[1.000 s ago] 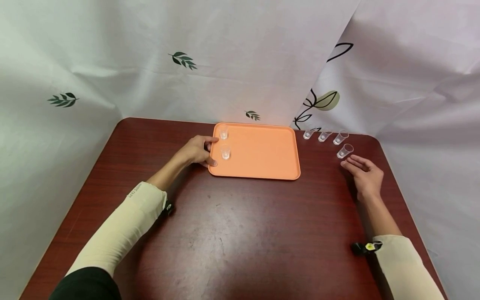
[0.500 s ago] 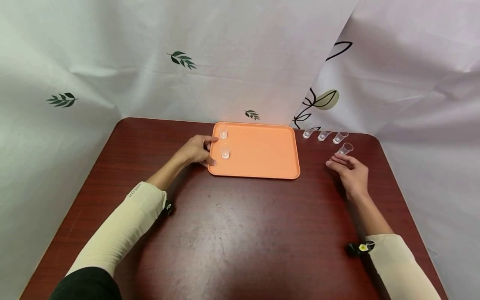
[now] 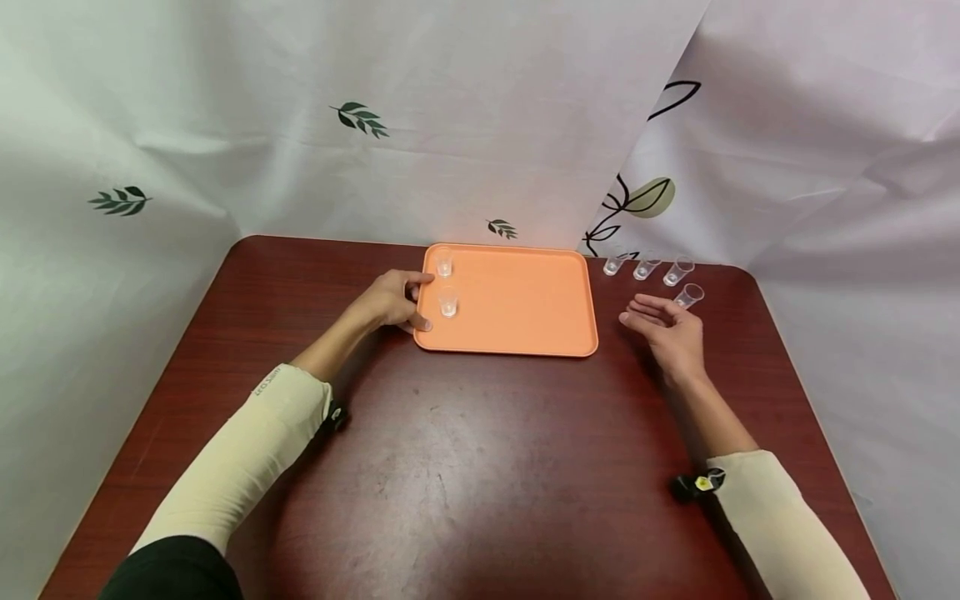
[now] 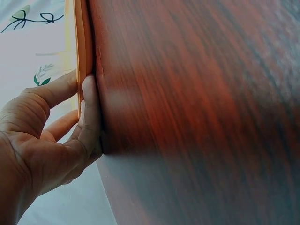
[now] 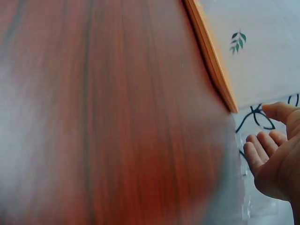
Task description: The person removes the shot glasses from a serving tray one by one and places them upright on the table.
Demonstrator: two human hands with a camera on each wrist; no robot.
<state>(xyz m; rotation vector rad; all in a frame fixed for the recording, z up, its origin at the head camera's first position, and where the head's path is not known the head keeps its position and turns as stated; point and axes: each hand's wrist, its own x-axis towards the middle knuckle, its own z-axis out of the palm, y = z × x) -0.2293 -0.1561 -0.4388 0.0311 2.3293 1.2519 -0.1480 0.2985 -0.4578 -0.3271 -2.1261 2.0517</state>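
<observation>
Head view: L hand (image 3: pixel 387 298) grips orange rectangular plastic-looking tray (image 3: pixel 517 308) by its rim; R hand (image 3: pixel 675 337) holds nothing, fingers parted. Tray prob. light, stiff; best held @ short sides.

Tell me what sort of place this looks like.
Probably a makeshift corner set up for tabletop work, though I can't be sure. A dark reddish table has leaf-printed sheeting behind it and at both sides, and an orange tray and small clear cups sit on top.

tray (image 3: pixel 517 304): smooth matt plastic | cups (image 3: pixel 678 272): glossy, perhaps plastic | table (image 3: pixel 487 467): glossy wood-grain
</observation>
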